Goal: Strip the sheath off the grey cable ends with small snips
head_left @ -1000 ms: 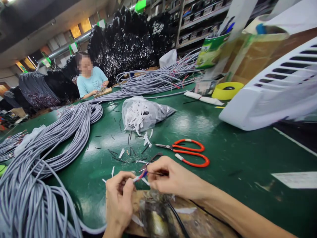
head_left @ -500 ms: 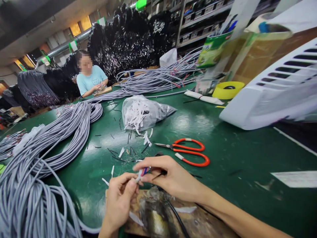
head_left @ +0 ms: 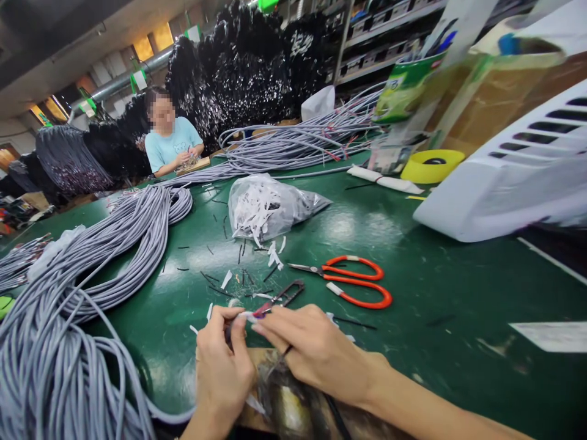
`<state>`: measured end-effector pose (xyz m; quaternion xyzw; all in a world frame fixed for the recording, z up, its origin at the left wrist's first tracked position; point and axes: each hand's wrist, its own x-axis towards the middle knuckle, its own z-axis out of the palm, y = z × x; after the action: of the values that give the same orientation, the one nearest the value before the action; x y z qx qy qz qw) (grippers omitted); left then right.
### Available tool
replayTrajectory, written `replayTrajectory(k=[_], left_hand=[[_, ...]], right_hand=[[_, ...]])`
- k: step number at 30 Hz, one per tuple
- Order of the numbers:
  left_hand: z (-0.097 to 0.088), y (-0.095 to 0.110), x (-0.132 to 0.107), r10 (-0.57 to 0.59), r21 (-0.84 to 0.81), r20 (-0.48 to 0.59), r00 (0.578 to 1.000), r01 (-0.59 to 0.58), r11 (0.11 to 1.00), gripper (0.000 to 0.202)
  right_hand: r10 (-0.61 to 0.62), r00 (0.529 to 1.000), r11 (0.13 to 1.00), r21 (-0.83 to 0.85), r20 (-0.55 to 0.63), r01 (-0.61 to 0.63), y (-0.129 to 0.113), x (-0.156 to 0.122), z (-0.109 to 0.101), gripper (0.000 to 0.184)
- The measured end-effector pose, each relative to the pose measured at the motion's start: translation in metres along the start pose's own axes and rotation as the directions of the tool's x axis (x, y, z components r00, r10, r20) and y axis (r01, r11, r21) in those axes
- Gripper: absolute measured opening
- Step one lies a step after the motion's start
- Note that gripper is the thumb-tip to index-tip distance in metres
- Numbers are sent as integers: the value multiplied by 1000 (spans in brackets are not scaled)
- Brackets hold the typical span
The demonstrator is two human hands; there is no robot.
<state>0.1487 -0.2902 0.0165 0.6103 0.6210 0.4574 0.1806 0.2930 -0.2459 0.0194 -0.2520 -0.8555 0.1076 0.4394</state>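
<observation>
- Cable end (head_left: 246,316): between both hands, pinched by fingers of left hand (head_left: 228,357).
- Right hand (head_left: 318,348): fingers at coloured wires (head_left: 262,310); grip unclear.
- Thread snips (head_left: 274,300): newly uncovered beyond; wire handling continues.

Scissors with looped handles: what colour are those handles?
Mostly orange-red handles, best seen in head view.
</observation>
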Motion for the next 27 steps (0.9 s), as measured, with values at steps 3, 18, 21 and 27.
replayTrajectory(k=[3, 18, 21, 27], left_hand=[[3, 1, 1, -84, -95, 127, 988, 97, 991, 20], [-3, 7, 3, 204, 116, 277, 939, -243, 963, 16], [-5, 3, 1, 187, -94, 183, 965, -172, 981, 8], [-4, -5, 3, -13, -285, -49, 999, -2, 959, 13]], right_hand=[[222, 972, 968, 132, -70, -212, 3, 7, -1, 26], [-15, 1000, 999, -38, -22, 14, 12, 16, -12, 29], [225, 972, 946, 225, 67, -234, 16, 21, -18, 25], [356, 876, 741, 473, 326, -477, 0, 10, -8, 43]])
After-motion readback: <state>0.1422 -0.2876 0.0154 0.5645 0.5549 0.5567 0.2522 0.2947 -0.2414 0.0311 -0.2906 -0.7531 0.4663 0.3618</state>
